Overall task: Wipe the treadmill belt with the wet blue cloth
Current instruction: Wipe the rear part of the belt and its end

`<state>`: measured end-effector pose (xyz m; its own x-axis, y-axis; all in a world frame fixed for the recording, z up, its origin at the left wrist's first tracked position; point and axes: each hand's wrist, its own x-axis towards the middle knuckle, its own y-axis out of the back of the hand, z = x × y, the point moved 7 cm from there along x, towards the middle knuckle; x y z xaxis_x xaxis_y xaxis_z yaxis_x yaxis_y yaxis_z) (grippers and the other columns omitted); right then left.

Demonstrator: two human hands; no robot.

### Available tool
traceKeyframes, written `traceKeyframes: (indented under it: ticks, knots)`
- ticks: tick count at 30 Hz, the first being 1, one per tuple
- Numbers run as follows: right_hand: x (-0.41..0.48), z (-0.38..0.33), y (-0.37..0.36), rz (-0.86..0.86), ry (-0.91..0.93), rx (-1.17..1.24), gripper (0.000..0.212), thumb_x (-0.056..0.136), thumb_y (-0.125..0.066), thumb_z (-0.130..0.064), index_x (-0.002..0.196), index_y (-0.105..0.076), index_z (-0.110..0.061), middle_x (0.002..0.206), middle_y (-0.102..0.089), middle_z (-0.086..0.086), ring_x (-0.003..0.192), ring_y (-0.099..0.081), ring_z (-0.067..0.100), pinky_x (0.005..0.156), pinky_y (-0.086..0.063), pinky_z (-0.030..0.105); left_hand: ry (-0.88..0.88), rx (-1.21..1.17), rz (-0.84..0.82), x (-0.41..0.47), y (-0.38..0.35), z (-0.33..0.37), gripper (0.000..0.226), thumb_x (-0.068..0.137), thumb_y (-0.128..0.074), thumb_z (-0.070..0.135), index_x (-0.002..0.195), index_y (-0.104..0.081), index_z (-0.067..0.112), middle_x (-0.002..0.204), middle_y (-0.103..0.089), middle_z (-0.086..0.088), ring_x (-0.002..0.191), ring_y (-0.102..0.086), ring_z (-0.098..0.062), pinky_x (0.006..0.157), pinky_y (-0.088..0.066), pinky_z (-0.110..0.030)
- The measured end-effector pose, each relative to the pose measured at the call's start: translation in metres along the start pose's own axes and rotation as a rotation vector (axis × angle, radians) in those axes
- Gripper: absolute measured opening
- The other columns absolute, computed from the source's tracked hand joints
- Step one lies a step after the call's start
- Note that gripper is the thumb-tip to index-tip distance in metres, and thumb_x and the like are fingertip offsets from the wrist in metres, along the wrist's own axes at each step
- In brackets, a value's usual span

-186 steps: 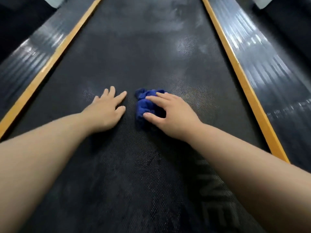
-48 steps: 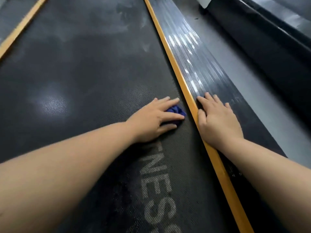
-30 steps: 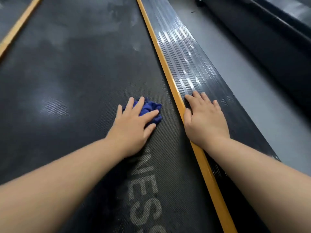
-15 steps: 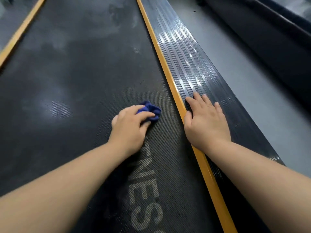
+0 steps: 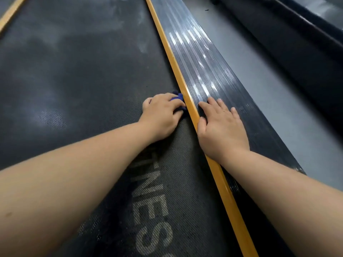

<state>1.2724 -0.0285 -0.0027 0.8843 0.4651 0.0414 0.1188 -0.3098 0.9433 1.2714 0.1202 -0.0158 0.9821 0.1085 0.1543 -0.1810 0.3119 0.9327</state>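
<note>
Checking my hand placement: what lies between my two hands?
Head view: the yellow edge strip lies between the left hand, gripping the blue cloth, and the right hand.

I have one view to work from, the wide-angle camera on the person's head. It looks forward and steeply down along the treadmill belt (image 5: 74, 71) from close above, so the weave shows clearly in the foreground. Both forearms come in from the bottom edge. The left hand (image 5: 161, 115) and right hand (image 5: 222, 130) sit near mid-frame, with the blue cloth (image 5: 178, 97) just above centre. The orange strip (image 5: 219, 175) cuts diagonally through the middle. The belt fills the left, and the side rail (image 5: 204, 58) and grey floor (image 5: 269, 86) fill the right.
</note>
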Motion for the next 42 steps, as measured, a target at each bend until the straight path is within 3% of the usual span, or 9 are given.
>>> traceKeyframes:
  ticks: [3, 7, 12, 19, 22, 26, 28, 36, 42]
  knots:
    - [0.001, 0.001, 0.001, 0.012, -0.014, 0.001, 0.048, 0.097, -0.031, -0.030, 0.145, -0.030, -0.029, 0.158, -0.018, -0.005, 0.146, -0.008, 0.016, 0.119, -0.003, 0.042, -0.240, -0.041, -0.064, -0.059, 0.004, 0.019, 0.045, 0.086, -0.031, 0.054, 0.112, -0.065, 0.040, 0.132, -0.054, 0.011, 0.125, -0.045, -0.016, 0.104, -0.030, -0.043]
    - [0.000, 0.000, 0.002, 0.005, -0.008, 0.007, 0.048, 0.097, -0.031, -0.030, 0.145, -0.029, -0.029, 0.158, -0.017, -0.004, 0.146, -0.007, 0.016, 0.119, -0.003, 0.041, -0.498, -0.040, -0.130, -0.057, 0.009, 0.013, 0.038, 0.090, -0.043, 0.043, 0.115, -0.067, 0.029, 0.128, -0.059, 0.000, 0.113, -0.058, -0.025, 0.094, -0.044, -0.043]
    - [0.000, 0.002, 0.001, 0.004, -0.002, 0.014, 0.049, 0.097, -0.030, -0.031, 0.146, -0.028, -0.029, 0.158, -0.017, -0.005, 0.146, -0.007, 0.015, 0.119, -0.002, 0.041, 0.063, 0.039, 0.032, 0.018, 0.002, -0.019, 0.033, 0.095, -0.050, 0.035, 0.127, -0.058, 0.037, 0.140, -0.047, 0.004, 0.127, -0.042, -0.024, 0.104, -0.030, -0.043]
    - [0.000, 0.001, 0.001, 0.004, -0.007, -0.006, 0.049, 0.096, -0.031, -0.030, 0.146, -0.029, -0.027, 0.158, -0.018, -0.004, 0.146, -0.007, 0.016, 0.119, -0.004, 0.042, -0.291, -0.066, -0.136, -0.092, 0.004, 0.030, 0.042, 0.089, -0.036, 0.052, 0.122, -0.060, 0.044, 0.137, -0.048, 0.014, 0.124, -0.040, -0.015, 0.098, -0.024, -0.036]
    - [0.000, 0.000, 0.001, 0.001, -0.005, -0.004, 0.049, 0.097, -0.031, -0.030, 0.146, -0.029, -0.027, 0.158, -0.018, -0.003, 0.146, -0.008, 0.017, 0.119, -0.004, 0.042, -0.416, 0.006, -0.134, -0.075, 0.010, 0.023, 0.037, 0.088, -0.043, 0.044, 0.114, -0.067, 0.035, 0.128, -0.059, 0.003, 0.109, -0.058, -0.027, 0.090, -0.042, -0.043]
    - [0.002, 0.003, -0.002, -0.012, 0.011, -0.002, 0.049, 0.097, -0.030, -0.031, 0.146, -0.028, -0.028, 0.158, -0.017, -0.004, 0.146, -0.008, 0.016, 0.119, -0.003, 0.042, 0.043, 0.097, -0.038, -0.003, 0.012, -0.014, 0.034, 0.096, -0.047, 0.037, 0.128, -0.054, 0.041, 0.142, -0.046, 0.006, 0.126, -0.044, -0.026, 0.100, -0.037, -0.045]
    - [0.003, 0.005, -0.002, -0.003, 0.007, -0.009, 0.049, 0.096, -0.030, -0.031, 0.145, -0.029, -0.028, 0.158, -0.017, -0.004, 0.146, -0.008, 0.016, 0.119, -0.003, 0.042, 0.088, 0.116, -0.036, -0.008, 0.007, -0.001, 0.032, 0.096, -0.045, 0.040, 0.126, -0.055, 0.044, 0.140, -0.046, 0.010, 0.127, -0.041, -0.024, 0.099, -0.034, -0.044]
    - [0.004, 0.003, -0.001, 0.020, -0.005, -0.026, 0.047, 0.096, -0.030, -0.029, 0.143, -0.034, -0.027, 0.157, -0.020, -0.003, 0.146, -0.011, 0.017, 0.118, -0.005, 0.043, -0.454, -0.067, -0.175, -0.127, 0.003, 0.047, 0.034, 0.086, -0.046, 0.040, 0.111, -0.068, 0.036, 0.126, -0.062, 0.006, 0.104, -0.062, -0.025, 0.084, -0.049, -0.044]
    - [0.005, 0.003, 0.000, 0.028, 0.025, -0.008, 0.044, 0.097, -0.030, -0.027, 0.140, -0.038, -0.026, 0.153, -0.029, -0.003, 0.144, -0.016, 0.017, 0.117, -0.007, 0.043, 0.056, -0.005, -0.060, -0.042, 0.002, 0.007, 0.034, 0.095, -0.050, 0.034, 0.126, -0.055, 0.047, 0.143, -0.043, 0.017, 0.132, -0.037, -0.018, 0.106, -0.031, -0.041]
